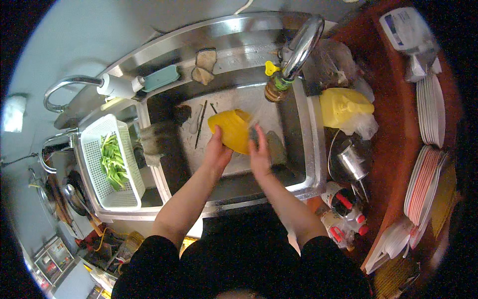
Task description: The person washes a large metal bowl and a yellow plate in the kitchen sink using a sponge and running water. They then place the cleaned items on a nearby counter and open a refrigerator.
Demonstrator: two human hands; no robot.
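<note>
Over the right basin of a stainless steel sink [314, 164], my left hand [218, 148] grips the left side of a yellow bowl-like object [233, 130]. My right hand [260, 151] is at its right side with a greyish scrubber or cloth [254, 133], blurred, so its kind is unclear. Below them on the basin floor lie a white spoon [195, 119], a dark thin stick like a chopstick [201, 124] and a dark clump [182, 113]. A chrome faucet [304, 45] with a green-and-brown filter end [278, 88] stands beyond my right hand.
A white perforated basket [130, 164] with green leaves [113, 162] sits over the left basin. A grey cloth [153, 144] hangs over the divider. At the right stand a yellow plastic container [345, 108], a metal strainer [352, 160], bottles [341, 200] and stacked plates [430, 110].
</note>
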